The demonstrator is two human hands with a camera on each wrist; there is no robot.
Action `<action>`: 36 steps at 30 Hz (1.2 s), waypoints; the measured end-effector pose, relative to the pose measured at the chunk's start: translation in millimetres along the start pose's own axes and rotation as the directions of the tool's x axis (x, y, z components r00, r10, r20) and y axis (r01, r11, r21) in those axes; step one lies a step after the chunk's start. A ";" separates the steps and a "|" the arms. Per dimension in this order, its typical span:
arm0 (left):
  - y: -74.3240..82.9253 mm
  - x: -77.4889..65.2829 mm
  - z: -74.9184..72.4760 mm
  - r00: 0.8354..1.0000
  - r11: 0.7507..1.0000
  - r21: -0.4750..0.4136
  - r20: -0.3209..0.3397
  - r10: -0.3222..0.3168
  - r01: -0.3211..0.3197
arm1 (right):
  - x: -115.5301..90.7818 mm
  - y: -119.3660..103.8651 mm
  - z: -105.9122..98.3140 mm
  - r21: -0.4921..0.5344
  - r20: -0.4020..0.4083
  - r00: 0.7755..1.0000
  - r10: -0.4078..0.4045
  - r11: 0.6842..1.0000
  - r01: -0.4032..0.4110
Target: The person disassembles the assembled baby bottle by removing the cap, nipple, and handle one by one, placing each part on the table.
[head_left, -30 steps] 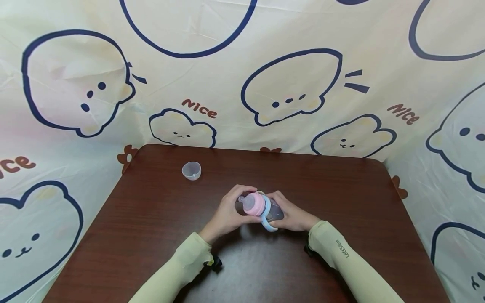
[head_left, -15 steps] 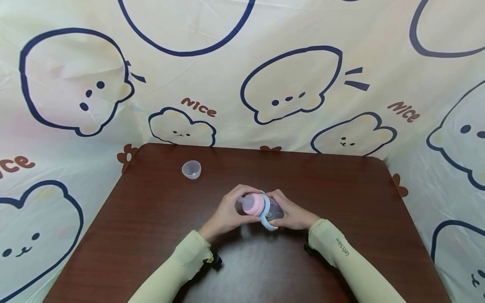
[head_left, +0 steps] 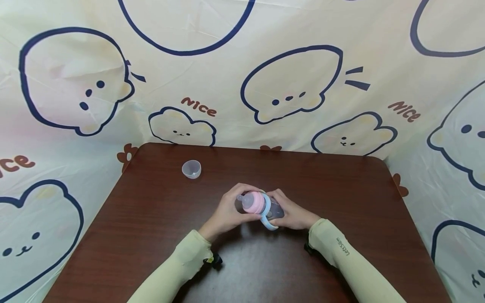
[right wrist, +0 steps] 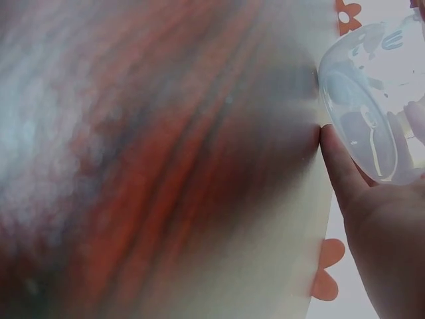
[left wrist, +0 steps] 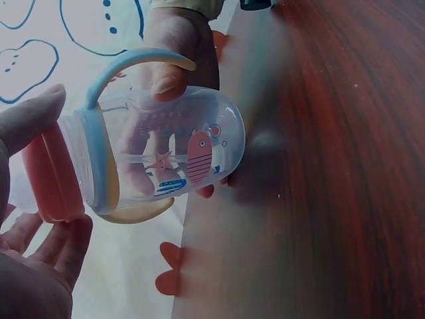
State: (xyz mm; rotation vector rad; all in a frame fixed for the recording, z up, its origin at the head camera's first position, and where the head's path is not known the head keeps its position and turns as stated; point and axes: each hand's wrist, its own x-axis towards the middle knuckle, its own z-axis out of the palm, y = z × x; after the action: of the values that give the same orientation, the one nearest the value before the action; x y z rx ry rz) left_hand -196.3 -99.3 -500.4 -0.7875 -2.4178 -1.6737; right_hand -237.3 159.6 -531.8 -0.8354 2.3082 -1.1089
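Both hands hold a baby bottle (head_left: 274,209) tilted on its side over the middle of the table, its teat pointing left. My left hand (head_left: 231,209) grips the pink collar (left wrist: 53,174) between thumb and fingers. Around the clear body, my right hand (head_left: 293,213) curls its fingers and thumb. A blue and yellow handle ring (left wrist: 101,159) sits just behind the collar. Printed sea creatures show on the body in the left wrist view. In the right wrist view the bottle's base (right wrist: 365,126) is visible above the right hand (right wrist: 385,232).
A small clear cup (head_left: 191,169) stands toward the back left of the brown table (head_left: 322,181). Cloth with cartoon drawings (head_left: 212,84) hangs around the table's back and sides.
Little differs: both hands keep their hold on the bottle in nearly the same place. The whole view has shifted very slightly. The cup stays where it was.
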 end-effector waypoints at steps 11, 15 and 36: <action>4.5 2.0 -4.7 1.000 1.000 0.011 -0.007 -0.011 0.011 | 0.4 0.5 0.0 -0.016 -0.006 1.000 -0.005 1.000 0.005; 9.3 4.3 -4.7 0.999 0.999 0.019 -0.021 -0.031 0.031 | 0.2 0.5 0.2 -0.027 -0.011 1.000 -0.010 1.000 0.010; 18.7 7.5 -18.4 1.000 1.000 0.026 -0.007 -0.007 0.007 | 0.2 -1.2 1.1 -0.023 -0.009 1.000 -0.002 1.000 0.002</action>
State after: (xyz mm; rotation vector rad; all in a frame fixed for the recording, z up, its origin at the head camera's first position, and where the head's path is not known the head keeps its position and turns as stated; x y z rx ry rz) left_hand -197.9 -108.2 -474.6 -0.7693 -2.4349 -1.6409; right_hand -236.4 158.3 -531.5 -0.8435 2.3322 -1.0905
